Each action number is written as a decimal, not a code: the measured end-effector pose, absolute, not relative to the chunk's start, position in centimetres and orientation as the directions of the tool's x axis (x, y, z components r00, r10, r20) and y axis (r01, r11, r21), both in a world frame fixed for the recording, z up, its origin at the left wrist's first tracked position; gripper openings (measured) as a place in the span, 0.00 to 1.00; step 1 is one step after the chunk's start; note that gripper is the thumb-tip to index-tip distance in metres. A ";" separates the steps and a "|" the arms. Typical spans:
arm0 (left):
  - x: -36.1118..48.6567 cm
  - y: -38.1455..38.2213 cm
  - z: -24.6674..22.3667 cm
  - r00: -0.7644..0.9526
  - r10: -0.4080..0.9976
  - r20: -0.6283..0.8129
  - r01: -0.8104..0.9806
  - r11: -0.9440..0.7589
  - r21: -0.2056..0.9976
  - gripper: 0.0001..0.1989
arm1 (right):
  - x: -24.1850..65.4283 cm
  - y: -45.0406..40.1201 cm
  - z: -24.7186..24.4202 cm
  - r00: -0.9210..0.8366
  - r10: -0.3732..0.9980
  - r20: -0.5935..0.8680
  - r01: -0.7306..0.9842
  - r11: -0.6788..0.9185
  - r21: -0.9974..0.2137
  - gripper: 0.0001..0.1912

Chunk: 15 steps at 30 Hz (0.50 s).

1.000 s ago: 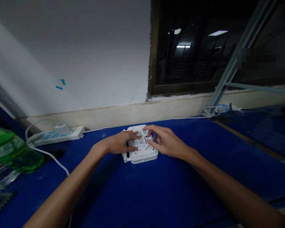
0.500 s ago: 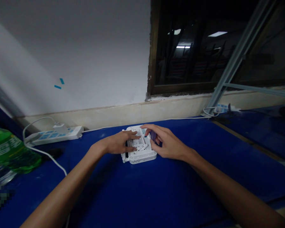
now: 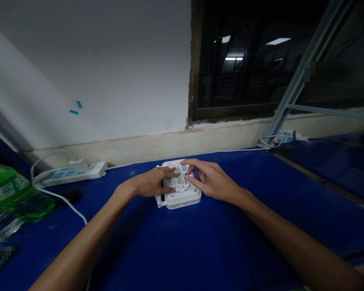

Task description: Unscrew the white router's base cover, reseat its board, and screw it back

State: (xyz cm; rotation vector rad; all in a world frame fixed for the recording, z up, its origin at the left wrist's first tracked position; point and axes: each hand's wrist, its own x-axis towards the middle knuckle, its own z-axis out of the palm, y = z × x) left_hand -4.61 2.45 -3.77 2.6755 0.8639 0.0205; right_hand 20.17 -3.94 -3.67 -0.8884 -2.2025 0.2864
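Note:
A white router [image 3: 185,199] with a perforated face and a printed label lies on the blue table; its folded antenna [image 3: 159,201] runs along the left side. My left hand [image 3: 153,182] rests on the router's left part with its fingers stretched and spread. Over the right part is my right hand [image 3: 214,180], index finger and thumb curved and apart, their tips at the router's face. A small purple object [image 3: 197,173] sits within the curled fingers of this hand. Its kind cannot be made out, and the fingers partly hide it.
On the left, a white power strip [image 3: 94,170] with a plugged-in adapter stands against the wall, near a green-labelled bottle [image 3: 6,190]. A white cable [image 3: 69,207] trails across the table. Another power strip [image 3: 285,136] lies at the back right beside a metal frame [image 3: 286,101].
My right hand has shifted slightly, its thumb moving left and up over the router's face. My left hand stays spread on the router.

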 end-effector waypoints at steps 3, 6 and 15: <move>-4.7 2.5 -3.8 0.813 0.575 -0.092 0.572 -0.759 0.312 0.30 | 20.2 -4.0 -3.6 -0.484 0.678 0.553 0.505 0.733 -0.456 0.29; -4.7 2.5 -3.8 0.814 0.574 -0.087 0.569 -0.761 0.312 0.30 | 20.3 -4.1 -3.6 -0.491 0.684 0.539 0.516 0.727 -0.453 0.33; -4.6 2.4 -3.6 0.797 0.594 -0.111 0.595 -0.739 0.315 0.31 | 20.2 -4.0 -3.6 -0.506 0.677 0.534 0.503 0.735 -0.455 0.33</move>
